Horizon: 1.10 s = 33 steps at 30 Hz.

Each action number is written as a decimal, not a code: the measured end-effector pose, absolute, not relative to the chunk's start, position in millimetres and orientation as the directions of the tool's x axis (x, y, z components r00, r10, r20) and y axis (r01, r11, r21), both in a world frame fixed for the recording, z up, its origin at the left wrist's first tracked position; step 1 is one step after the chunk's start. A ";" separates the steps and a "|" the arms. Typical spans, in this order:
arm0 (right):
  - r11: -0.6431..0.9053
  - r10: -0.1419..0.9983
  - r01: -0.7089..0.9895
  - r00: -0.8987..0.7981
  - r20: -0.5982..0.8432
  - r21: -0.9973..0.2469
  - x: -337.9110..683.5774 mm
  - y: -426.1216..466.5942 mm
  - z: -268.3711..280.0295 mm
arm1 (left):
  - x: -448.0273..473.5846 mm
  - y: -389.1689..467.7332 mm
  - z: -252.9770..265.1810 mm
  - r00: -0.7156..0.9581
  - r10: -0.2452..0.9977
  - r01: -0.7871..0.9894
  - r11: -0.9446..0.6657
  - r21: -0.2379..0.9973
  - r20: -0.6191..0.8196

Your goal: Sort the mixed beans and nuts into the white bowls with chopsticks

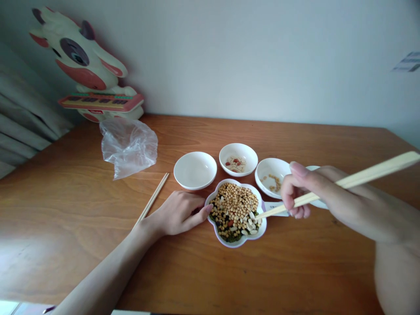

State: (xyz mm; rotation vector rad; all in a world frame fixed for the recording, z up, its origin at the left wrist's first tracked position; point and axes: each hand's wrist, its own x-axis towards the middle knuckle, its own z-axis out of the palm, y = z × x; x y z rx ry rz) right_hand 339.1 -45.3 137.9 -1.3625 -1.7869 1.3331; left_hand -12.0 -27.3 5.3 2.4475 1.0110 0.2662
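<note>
My left hand (180, 212) grips the left edge of a flower-shaped bowl (236, 245) with a lavender rim, thumb on the rim. Yellow soybeans (234, 197) fill much of it, with whitish peanuts (252, 225), a reddish nut and dark green bits near the front. My right hand (315, 188) is closed round a pair of pale wooden chopsticks (361, 176). Their tips reach down to the peanuts at the bowl's right side; whether they pinch one I cannot tell. A pale handle-like strip (275, 208) lies between the bowl and my right fingers.
Behind stand a white bowl (195, 169), a bowl (239, 148) with peanuts, and a bowl (262, 186) with soybeans. Another white dish (313, 168) is partly behind my right hand. Left lie spare chopsticks (152, 199) and a plastic bag (129, 146), before a cow toy (88, 70).
</note>
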 end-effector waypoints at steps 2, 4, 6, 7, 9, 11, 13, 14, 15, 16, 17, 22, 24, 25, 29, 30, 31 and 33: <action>0.009 0.909 0.506 -0.363 -0.204 -0.862 337.0 -45.2 135.4 | -12.2 -27.1 5.2 0.708 0.707 0.615 -0.612 0.498 -0.005; 0.016 0.911 0.536 -0.355 -0.208 -0.844 336.4 -42.4 128.6 | -12.4 -27.0 5.0 0.706 0.708 0.616 -0.610 0.499 -0.005; 0.008 0.913 0.535 -0.348 -0.211 -0.845 336.4 -38.7 119.9 | -12.4 -26.9 4.4 0.705 0.710 0.616 -0.609 0.499 -0.003; 0.000 0.913 0.537 -0.343 -0.219 -0.843 336.1 -37.1 115.9 | -12.4 -26.9 4.0 0.705 0.709 0.615 -0.610 0.499 -0.002; -0.016 0.917 0.534 -0.330 -0.226 -0.845 335.0 -34.5 109.9 | -12.3 -26.9 3.1 0.706 0.708 0.615 -0.611 0.499 -0.004; -0.035 0.914 0.512 -0.330 -0.234 -0.858 333.8 -32.7 107.2 | -12.1 -26.9 2.5 0.707 0.707 0.615 -0.608 0.502 -0.010; -0.063 0.906 0.479 -0.341 -0.252 -0.875 333.6 -31.2 107.3 | -11.8 -26.9 2.3 0.706 0.708 0.617 -0.607 0.502 -0.012; -0.076 0.899 0.465 -0.350 -0.262 -0.882 333.8 -30.6 107.9 | -11.6 -26.8 2.5 0.706 0.709 0.617 -0.608 0.499 -0.010; -0.087 0.893 0.451 -0.361 -0.270 -0.888 334.1 -30.1 108.7 | -11.5 -26.7 2.7 0.706 0.708 0.617 -0.609 0.498 -0.008; -0.093 0.887 0.435 -0.372 -0.272 -0.896 334.2 -29.8 109.4 | -11.4 -26.7 3.1 0.707 0.708 0.616 -0.610 0.498 -0.007; -0.096 0.886 0.417 -0.379 -0.269 -0.904 333.9 -29.7 109.9 | -11.2 -26.6 3.6 0.707 0.707 0.615 -0.610 0.500 -0.007; -0.108 0.902 0.403 -0.345 -0.260 -0.909 325.3 -32.1 107.6 | -10.5 -27.3 6.0 0.695 0.719 0.623 -0.589 0.516 -0.019; -0.115 0.910 0.418 -0.320 -0.265 -0.901 322.2 -32.1 104.7 | -10.2 -27.5 6.4 0.693 0.720 0.623 -0.588 0.516 -0.016; -0.117 0.913 0.422 -0.310 -0.265 -0.899 321.5 -31.6 103.1 | -10.0 -27.6 6.5 0.693 0.721 0.623 -0.588 0.516 -0.015; -0.095 0.922 0.430 -0.301 -0.242 -0.898 323.4 -26.4 98.0 | -9.5 -27.4 6.2 0.690 0.723 0.625 -0.588 0.513 -0.012; -0.087 0.926 0.432 -0.297 -0.233 -0.898 324.0 -24.8 97.6 | -9.6 -27.3 6.1 0.690 0.724 0.626 -0.588 0.512 -0.013; -0.082 0.930 0.433 -0.291 -0.226 -0.897 324.4 -23.2 97.7 | -9.6 -27.2 6.1 0.691 0.723 0.626 -0.588 0.512 -0.013; -0.086 0.935 0.426 -0.277 -0.220 -0.901 324.9 -20.5 99.9 | -9.8 -27.1 6.3 0.692 0.721 0.627 -0.589 0.510 -0.018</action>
